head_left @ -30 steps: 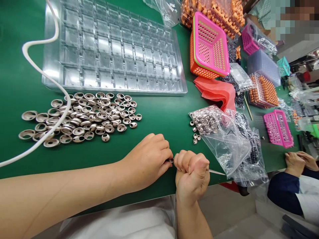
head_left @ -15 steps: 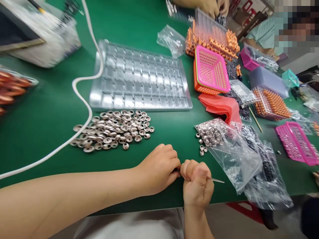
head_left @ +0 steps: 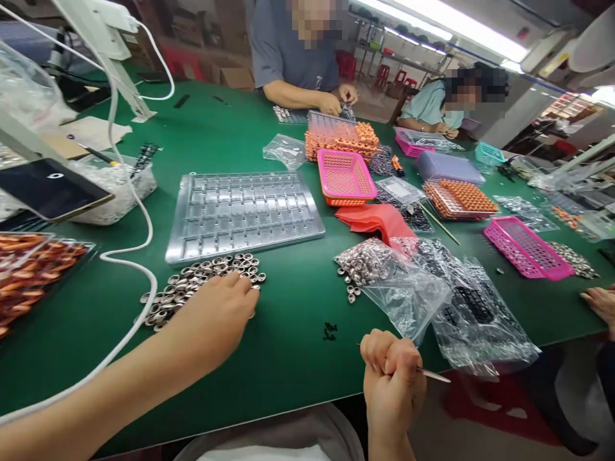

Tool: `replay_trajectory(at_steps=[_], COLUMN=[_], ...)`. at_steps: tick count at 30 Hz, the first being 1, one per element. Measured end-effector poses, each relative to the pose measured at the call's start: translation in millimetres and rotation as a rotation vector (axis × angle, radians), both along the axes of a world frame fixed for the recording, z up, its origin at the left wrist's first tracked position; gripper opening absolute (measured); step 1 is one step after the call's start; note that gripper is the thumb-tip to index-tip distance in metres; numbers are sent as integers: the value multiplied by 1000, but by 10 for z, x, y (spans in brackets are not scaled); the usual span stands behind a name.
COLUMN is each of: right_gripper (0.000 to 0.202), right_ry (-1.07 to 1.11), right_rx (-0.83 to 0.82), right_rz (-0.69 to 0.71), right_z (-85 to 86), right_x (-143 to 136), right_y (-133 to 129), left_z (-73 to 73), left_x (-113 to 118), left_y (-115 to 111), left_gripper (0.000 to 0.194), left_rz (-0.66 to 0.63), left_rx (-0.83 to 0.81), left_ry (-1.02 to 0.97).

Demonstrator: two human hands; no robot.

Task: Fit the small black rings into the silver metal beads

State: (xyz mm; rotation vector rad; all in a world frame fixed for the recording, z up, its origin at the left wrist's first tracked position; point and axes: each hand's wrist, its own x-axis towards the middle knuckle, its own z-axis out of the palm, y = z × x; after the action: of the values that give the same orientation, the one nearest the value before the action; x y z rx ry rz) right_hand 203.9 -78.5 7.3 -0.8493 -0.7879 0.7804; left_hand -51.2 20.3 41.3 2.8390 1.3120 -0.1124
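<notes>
My left hand (head_left: 218, 317) reaches over the right part of a pile of silvery ring-like parts (head_left: 175, 291), its fingers bent down among them; the fingertips are hidden. Near the table's front edge, my right hand (head_left: 391, 368) is closed around a thin pointed metal tool (head_left: 435, 375), whose blade sticks out to the right. A few small black pieces (head_left: 330, 331) lie between my hands. Behind the pile sits a clear compartment tray (head_left: 247, 211). A plastic bag of small silvery parts (head_left: 368, 259) lies beyond my right hand, with several loose ones beside it.
A white cable (head_left: 151, 282) crosses the left side. Pink baskets (head_left: 346, 176), red cloth (head_left: 372, 221) and bags of black parts (head_left: 473, 307) lie to the right. A phone (head_left: 52, 186) is at the left. Two people sit across the table; another person's hand (head_left: 600, 304) shows at far right.
My left hand has moved left from beside my right hand to the silvery pile. Small black pieces now show on the table. The view has tilted up, showing more of the room.
</notes>
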Motion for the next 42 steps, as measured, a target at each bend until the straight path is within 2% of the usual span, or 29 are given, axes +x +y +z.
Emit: replay_trajectory(at_steps=[3,7,10,14,16,19,22,29,36,39,41,42], right_gripper=[47,44,44,44,44,44,44,43,43,41,39,37], right_ry=[36,85,75,94,102,103,114,108,105,5,-135,-214], right_rx=[-15,-47,-91,-93,-69,-56,-54,-54,-6,58,114,92], right_rz=[-63,-53,-42,-28,-19,5,15,15,32,11,-115,-209], right_z=[-51,-238,-384,-474,-482,-493,-516,-510,-388,-268,-142,-62], right_x=[151,166,134,141,145,137,123,128,109,266,510,669], right_y=[-8,26,12,-35,-40,-28,-24,-58,-61,-219,-340,-380], left_z=[49,18,-160,-430,-512,-566,-579,-594,-574,-570,-568,-565], left_x=[130,694,1089,1343,1395,1436,1447,1466,1590,1540,1473,1441], left_y=[-5,45,239,531,592,568,469,235,211,243,321,379], left_gripper=[21,22,20,26,28,28,30,50,30,28,33,35], left_rz=[-35,-125,-105,-43,-41,-77,-113,-114,-210,-209,-141,-89], left_rx=[-33,-144,-172,-149,-149,-157,-163,-174,-280,-312,-302,-293], left_ry=[-96,-275,-439,-515,-554,-599,-621,-627,-648,-674,-688,-689])
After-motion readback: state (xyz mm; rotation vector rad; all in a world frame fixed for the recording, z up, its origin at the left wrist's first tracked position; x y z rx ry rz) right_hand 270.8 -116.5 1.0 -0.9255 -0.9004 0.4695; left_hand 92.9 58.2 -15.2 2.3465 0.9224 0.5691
